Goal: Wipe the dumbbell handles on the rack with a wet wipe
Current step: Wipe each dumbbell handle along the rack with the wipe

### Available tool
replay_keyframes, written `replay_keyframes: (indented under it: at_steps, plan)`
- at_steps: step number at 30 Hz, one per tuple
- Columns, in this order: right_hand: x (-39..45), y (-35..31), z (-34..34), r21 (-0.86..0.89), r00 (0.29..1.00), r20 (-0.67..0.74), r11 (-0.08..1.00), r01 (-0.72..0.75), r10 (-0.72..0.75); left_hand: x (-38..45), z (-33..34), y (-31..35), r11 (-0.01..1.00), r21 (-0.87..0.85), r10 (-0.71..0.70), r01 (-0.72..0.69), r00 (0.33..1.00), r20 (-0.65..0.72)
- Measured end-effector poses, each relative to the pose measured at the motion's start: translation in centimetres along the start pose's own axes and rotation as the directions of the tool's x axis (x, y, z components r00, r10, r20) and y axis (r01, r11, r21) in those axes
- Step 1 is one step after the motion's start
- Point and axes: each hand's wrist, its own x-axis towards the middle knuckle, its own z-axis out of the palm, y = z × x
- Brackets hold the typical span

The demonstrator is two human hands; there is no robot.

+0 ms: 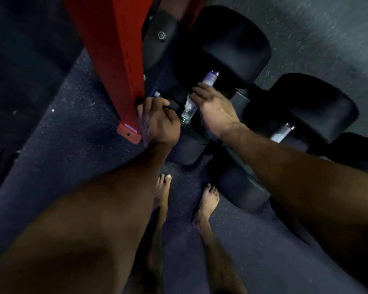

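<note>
In the middle of the head view, the right hand (214, 109) curls over a shiny metal dumbbell handle (208, 80) and presses a white wet wipe (188, 105) against it. The wipe sits low on the handle, near its close end. This dumbbell (232, 47) has big black round ends and lies on the rack. To the left, the left hand (157, 119) curls around a dark black part beside the red rack post (111, 56); what that part is cannot be told. To the right lies a second dumbbell (314, 107), and its silver handle (282, 132) is bare. Near the bottom, two bare feet (206, 202) stand on the dark speckled floor (77, 128).
</note>
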Motion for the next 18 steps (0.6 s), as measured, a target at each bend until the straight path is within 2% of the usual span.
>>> replay_keyframes:
  at_steps: [3,7,9,10,12,15,18]
  plan:
    - [0.4,-0.3,-0.5,-0.051,0.990,-0.029,0.990,0.134,-0.135,0.3,-0.1,0.1,1.000,-0.019,0.004,-0.004,1.000,0.012]
    - [2.3,-0.7,-3.7,-0.037,0.948,-0.279,0.988,0.150,-0.154,0.3,-0.1,0.1,1.000,-0.022,0.017,-0.016,0.999,0.030]
    - [2.7,-0.7,-4.2,-0.048,0.927,-0.328,0.983,0.177,-0.183,0.4,-0.1,0.0,1.000,-0.017,0.013,-0.012,0.999,0.040]
    - [2.7,-0.5,-3.6,-0.070,0.921,-0.315,0.974,0.217,-0.228,0.4,0.0,0.0,1.000,-0.011,0.014,-0.014,0.999,0.043]
    - [1.8,0.0,-1.7,-0.123,0.933,-0.205,0.954,0.274,-0.295,0.4,0.0,-0.2,1.000,-0.005,0.024,-0.023,0.999,0.041]
    - [0.1,0.5,0.1,-0.171,0.969,-0.021,0.956,0.238,-0.245,0.6,0.2,-0.4,0.999,-0.007,0.036,-0.035,0.998,0.053]
    - [-1.1,-0.3,0.5,-0.160,0.963,0.143,0.955,0.250,-0.228,0.6,0.4,-0.6,0.999,0.014,0.040,-0.041,0.997,0.073]
